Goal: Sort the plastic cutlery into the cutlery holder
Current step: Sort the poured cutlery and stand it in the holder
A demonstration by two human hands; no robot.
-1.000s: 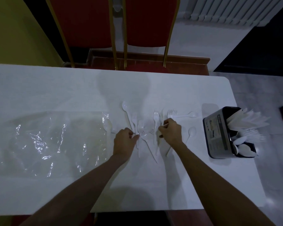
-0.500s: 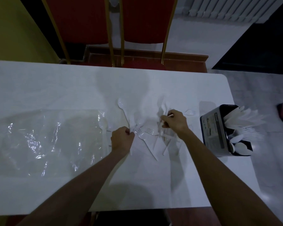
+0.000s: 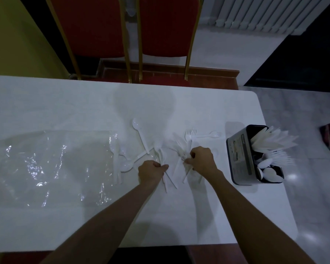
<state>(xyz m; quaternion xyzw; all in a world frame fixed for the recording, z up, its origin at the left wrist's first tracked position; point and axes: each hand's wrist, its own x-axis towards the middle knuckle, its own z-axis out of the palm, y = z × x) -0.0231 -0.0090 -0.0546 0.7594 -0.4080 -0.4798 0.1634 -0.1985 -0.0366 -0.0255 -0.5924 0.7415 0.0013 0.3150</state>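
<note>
White plastic cutlery lies mid-table. My left hand (image 3: 151, 172) is shut on a bunch of forks (image 3: 161, 155) whose handles stick out toward me. My right hand (image 3: 202, 161) is shut on another bunch of forks (image 3: 183, 147). A spoon (image 3: 140, 135) lies just beyond the left hand, another spoon (image 3: 127, 165) to its left. A lone fork (image 3: 208, 135) lies beyond the right hand. The dark cutlery holder (image 3: 240, 159) stands at the right, about a hand's width from my right hand, with knives, forks and spoons in it.
A crumpled clear plastic bag (image 3: 51, 166) covers the table's left part. The white table (image 3: 65, 103) ends just right of the holder. Two red chairs (image 3: 130, 29) with gold frames stand behind the far edge.
Both hands have closed on forks and gathered them into bunches. The right hand moved out toward the far forks and has come back nearer me with more in its grip.
</note>
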